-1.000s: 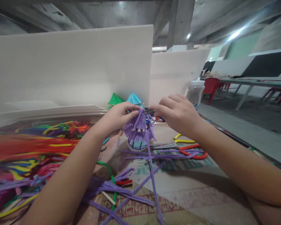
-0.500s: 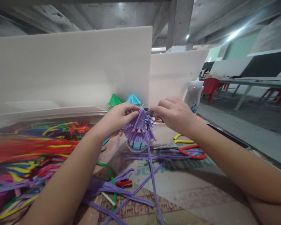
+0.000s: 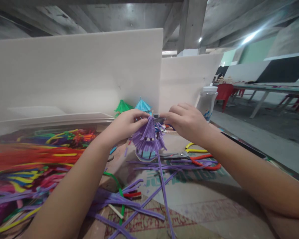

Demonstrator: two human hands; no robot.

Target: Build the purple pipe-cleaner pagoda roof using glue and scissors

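Note:
A small tiered model covered in purple pipe cleaners (image 3: 149, 141) stands on a pale base in the middle of the table. My left hand (image 3: 129, 124) pinches the upper left side of its purple top. My right hand (image 3: 185, 119) is closed around a dark, thin tool (image 3: 159, 119), whose tip touches the top near a short wooden stick. One long purple pipe cleaner (image 3: 162, 186) runs from the top down toward me. Scissors with red and yellow handles (image 3: 205, 161) lie right of the base, over loose purple strips.
Colourful pipe cleaners (image 3: 35, 159) are heaped at the left. Green (image 3: 123, 106) and blue (image 3: 143, 105) model roofs stand behind. A clear bottle (image 3: 206, 103) is at the back right, before white boards (image 3: 77, 73).

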